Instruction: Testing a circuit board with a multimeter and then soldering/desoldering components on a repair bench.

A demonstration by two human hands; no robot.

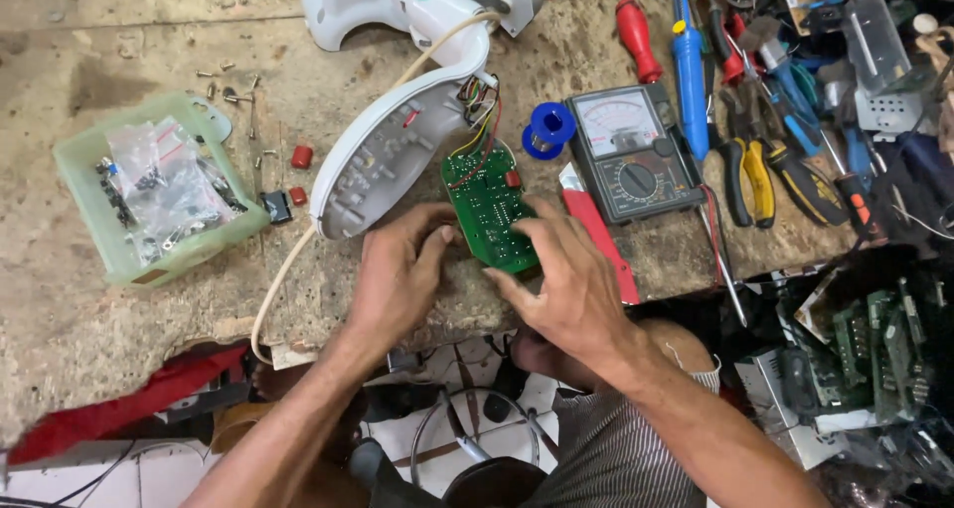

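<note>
Left hand (397, 274) and right hand (566, 279) at the near table (79, 309) edge, fingers (532, 235) of both closed on a green board (489, 208) at centre. Board wired to a white housing (383, 155) at 11 o'clock. Meter (631, 155) and blue spool (549, 128) at 1 o'clock. Green tray (94, 205) at 9 o'clock. Pliers (750, 175) and screwdrivers (636, 36) further off at 2 o'clock.

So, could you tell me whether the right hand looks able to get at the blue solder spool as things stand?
Probably yes: the right hand rests on the green circuit board, and the blue solder spool lies just beyond it with nothing between.
</note>
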